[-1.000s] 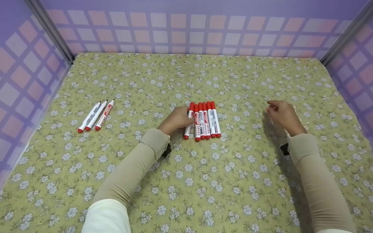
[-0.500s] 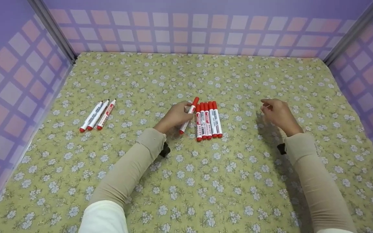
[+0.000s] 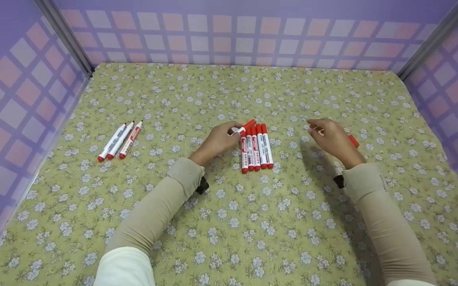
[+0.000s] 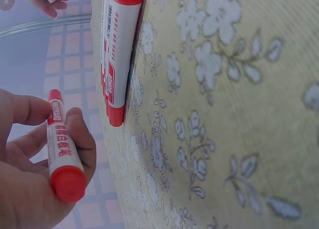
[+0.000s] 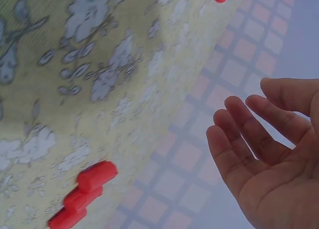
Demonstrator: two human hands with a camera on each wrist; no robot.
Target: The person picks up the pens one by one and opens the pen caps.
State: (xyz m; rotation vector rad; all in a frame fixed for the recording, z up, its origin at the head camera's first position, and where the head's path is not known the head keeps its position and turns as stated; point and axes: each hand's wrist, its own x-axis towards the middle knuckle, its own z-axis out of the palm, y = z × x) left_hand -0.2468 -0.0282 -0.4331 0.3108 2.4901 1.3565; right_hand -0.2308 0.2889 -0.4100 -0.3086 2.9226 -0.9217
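The left hand (image 3: 216,142) is pinching a red-capped white plastic marker (image 4: 62,151), raised beside the row of four matching markers (image 3: 256,147) on the floral cloth (image 3: 253,222). The right hand (image 3: 332,139) is hovering nearby, fingers relaxed, holding nothing.

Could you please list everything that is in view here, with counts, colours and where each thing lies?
Markers in the middle row: four, white with red caps, side by side on the cloth.
Lifted marker: one, white with red cap, held beside the row's left edge.
Uncapped markers: three, white with red ends, together at the cloth's left.
Loose caps: red, on the cloth near the right hand; the count is unclear.
Cloth: one, yellow-green with white flowers, covering the surface.
Walls: purple with pink and white squares, on three sides.
Left hand: grips the lifted marker.
Right hand: holds nothing, fingers loosely curved, above the cloth right of the row.
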